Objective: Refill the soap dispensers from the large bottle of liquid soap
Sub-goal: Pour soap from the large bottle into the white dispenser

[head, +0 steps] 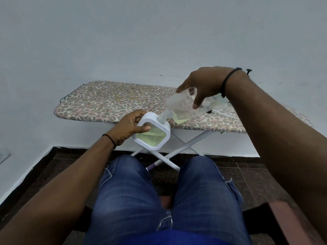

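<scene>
Right hand (203, 85) grips clear soap bottle (184, 106), tilted neck-down leftward into white square dispenser (152, 133) gripped by left hand (129, 128).

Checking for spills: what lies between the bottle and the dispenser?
In the head view, only the bottle's ribbed neck, which runs down into the dispenser's top opening. No gap shows. The left hand grips the dispenser, the right hand the bottle.

A home room: leopard-print ironing board (113, 101), plain wall (123, 41)
</scene>
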Available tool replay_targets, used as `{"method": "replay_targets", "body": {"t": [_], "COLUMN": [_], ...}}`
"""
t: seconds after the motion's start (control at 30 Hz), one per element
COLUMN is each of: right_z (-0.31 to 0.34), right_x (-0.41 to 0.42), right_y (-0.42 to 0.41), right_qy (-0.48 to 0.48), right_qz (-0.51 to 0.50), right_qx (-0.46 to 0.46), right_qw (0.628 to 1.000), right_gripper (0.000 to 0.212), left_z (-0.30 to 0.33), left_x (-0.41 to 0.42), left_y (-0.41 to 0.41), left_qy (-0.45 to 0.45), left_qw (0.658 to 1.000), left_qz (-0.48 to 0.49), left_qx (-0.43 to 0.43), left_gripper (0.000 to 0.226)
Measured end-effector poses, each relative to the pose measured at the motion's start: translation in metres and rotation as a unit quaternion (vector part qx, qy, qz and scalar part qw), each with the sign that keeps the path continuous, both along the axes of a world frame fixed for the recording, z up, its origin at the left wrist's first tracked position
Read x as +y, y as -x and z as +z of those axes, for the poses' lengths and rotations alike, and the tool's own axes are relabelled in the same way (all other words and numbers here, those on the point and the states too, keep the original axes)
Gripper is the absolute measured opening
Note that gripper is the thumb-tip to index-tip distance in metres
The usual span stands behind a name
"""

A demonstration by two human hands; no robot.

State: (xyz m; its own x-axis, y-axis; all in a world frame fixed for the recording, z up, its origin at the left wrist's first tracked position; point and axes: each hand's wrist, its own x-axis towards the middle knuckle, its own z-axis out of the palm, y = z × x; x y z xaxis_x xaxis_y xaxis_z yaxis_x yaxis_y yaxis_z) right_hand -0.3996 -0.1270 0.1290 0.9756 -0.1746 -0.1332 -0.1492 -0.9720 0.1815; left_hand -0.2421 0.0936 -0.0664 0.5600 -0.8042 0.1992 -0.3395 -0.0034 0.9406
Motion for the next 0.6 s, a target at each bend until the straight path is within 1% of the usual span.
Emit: {"method": "replay_targets", "body": {"t": [0.2, 0.37, 0.6], "right_z": [0.023, 0.041, 0.063], "right_x": [-0.01, -0.021, -0.039], "right_y": [-0.001, -0.005, -0.019], "right_qy": [0.015, -0.003, -0.003], "right_qz": [0.006, -0.009, -0.018], "right_qx": [-0.007, -0.007, 0.015], "right_qw": [1.0, 1.0, 1.0], "right_gripper": [0.079, 0.08, 0.08], "left_z": [0.019, 0.037, 0.049], "left_x": [-0.012, -0.026, -0.046], "left_y": [-0.003, -0.007, -0.016], "left_qy": [0.014, 0.032, 0.049], "left_qw": [1.0, 0.999, 0.999], "left_qz": [-0.001, -0.007, -0.011], "left_qx": [-0.013, -0.012, -0.009], "left_gripper": [0.042, 0.05, 0.05]}}
